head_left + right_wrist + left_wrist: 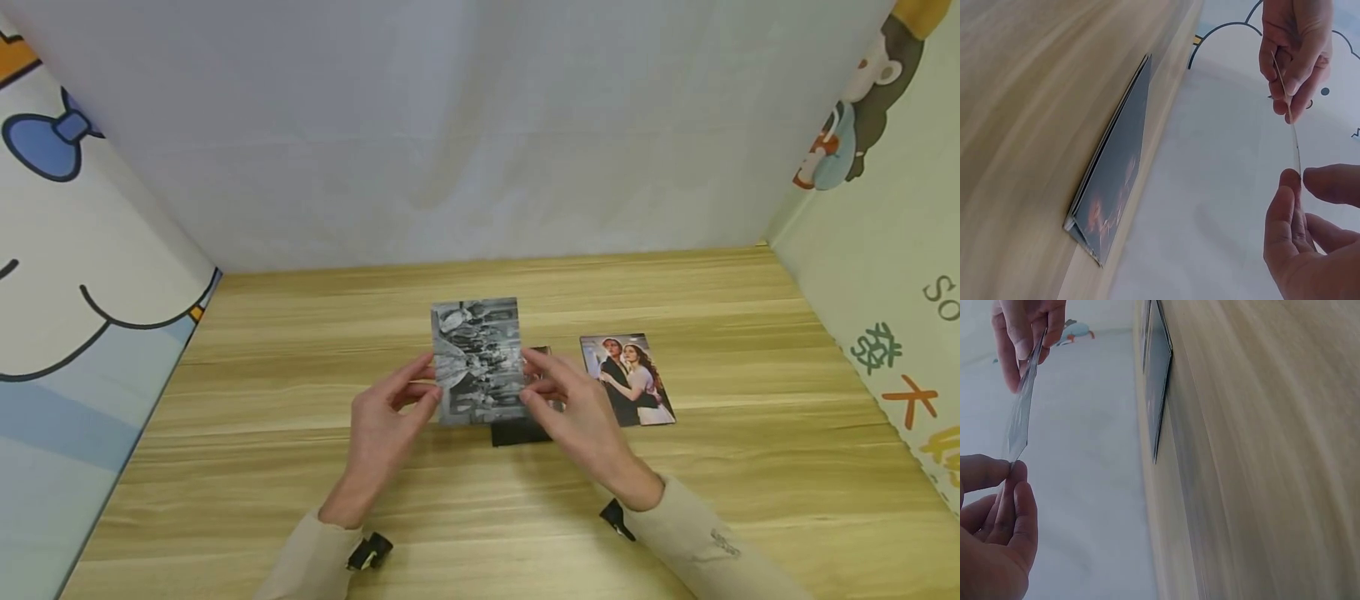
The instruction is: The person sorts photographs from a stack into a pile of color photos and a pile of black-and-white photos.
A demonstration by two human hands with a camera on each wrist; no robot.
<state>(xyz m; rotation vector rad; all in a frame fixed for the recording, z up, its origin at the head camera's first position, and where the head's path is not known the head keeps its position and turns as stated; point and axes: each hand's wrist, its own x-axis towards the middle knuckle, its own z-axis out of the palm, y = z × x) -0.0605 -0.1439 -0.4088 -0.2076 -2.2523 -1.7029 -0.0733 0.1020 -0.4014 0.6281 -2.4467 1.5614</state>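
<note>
A black-and-white photo card (480,362) is held up above the table, its picture turned sideways in the head view. My left hand (393,425) pinches its left edge between thumb and fingers. At the opposite edge, my right hand (581,417) pinches it the same way. Both wrist views show the card almost edge-on, raised off the tabletop. Below and partly behind it lies a dark stack of cards (520,432), mostly covered by the held card and right hand. The right wrist view shows this dark stack (1116,169) as a few thin layers.
Right of the hands, a colour photo card (637,379) of two people embracing lies on the wood-grain table (300,333). A pale cloth (450,150) hangs behind the table. Printed panels stand at the left (82,275) and right (870,275).
</note>
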